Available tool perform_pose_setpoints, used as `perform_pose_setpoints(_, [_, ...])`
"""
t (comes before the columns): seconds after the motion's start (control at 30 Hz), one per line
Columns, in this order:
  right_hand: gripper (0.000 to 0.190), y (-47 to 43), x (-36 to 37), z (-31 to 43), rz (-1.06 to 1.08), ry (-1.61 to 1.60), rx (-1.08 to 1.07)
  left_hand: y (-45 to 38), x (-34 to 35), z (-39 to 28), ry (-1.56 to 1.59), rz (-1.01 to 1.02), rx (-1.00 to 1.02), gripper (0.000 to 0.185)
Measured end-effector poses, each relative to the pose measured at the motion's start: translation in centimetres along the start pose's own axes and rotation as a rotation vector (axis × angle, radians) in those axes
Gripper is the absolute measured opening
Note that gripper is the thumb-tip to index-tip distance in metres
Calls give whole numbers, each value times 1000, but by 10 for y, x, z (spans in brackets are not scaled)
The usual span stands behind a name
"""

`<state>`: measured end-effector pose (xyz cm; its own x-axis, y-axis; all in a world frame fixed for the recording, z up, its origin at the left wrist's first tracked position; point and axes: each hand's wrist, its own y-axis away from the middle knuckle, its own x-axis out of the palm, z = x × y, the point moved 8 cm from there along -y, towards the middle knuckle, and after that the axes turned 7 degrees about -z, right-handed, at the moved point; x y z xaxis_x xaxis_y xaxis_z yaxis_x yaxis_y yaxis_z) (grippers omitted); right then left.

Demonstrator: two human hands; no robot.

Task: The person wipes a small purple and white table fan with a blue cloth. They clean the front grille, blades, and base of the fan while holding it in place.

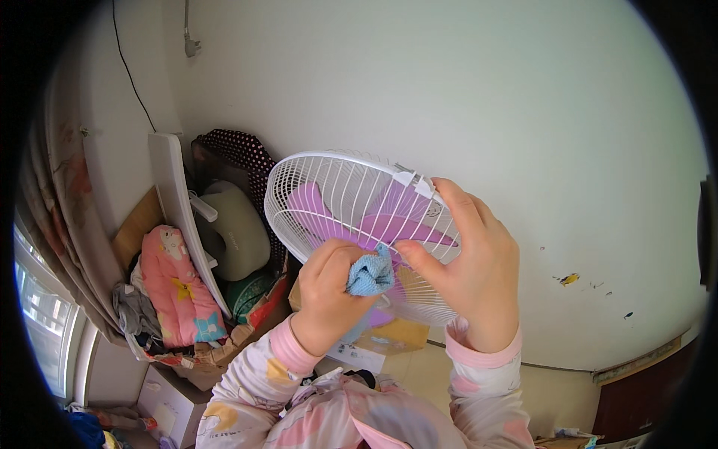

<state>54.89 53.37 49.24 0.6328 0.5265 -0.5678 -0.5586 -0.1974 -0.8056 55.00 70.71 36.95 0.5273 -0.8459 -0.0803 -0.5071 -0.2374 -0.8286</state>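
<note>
A fan with a white wire guard (303, 168) and purple blades (387, 227) is tilted in front of me. Bunched in the fist of my left hand (331, 289) is a blue cloth (370, 274), held against or just in front of the guard's lower middle; exact contact is hard to tell. My right hand (477, 264) grips the guard at its right side, fingers behind the rim and thumb across the front wires. Close to those fingers, a white clip (414, 183) sits on the rim. My hands partly cover the lower part of the fan.
Left of the fan, a torn cardboard box (224, 351) holds a pink padded cloth (176, 286), a grey-green neck pillow (238, 230) and a white board (168, 185). A curtain (64, 196) hangs by the window (45, 314). A plug (192, 47) dangles against the wall (449, 84).
</note>
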Motion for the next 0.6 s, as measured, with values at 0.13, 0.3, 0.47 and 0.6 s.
perform_pose_setpoints(0.13, [72, -1, -2, -3, 12, -11, -16, 26, 2, 3, -10, 100, -1, 35])
perform_pose_setpoints(0.3, [71, 3, -2, 0, -3, 7, -58, 26, -17, -8, 26, 111, -25, 37])
perform_pose_setpoints(0.47, [73, 4, 1, 1, -12, 11, -55, -4, -4, -34, 82, 29, 130, 37])
perform_pose_setpoints(0.6, [71, 3, -4, -1, -40, 14, -68, 14, 11, -18, -32, 138, 46, 30])
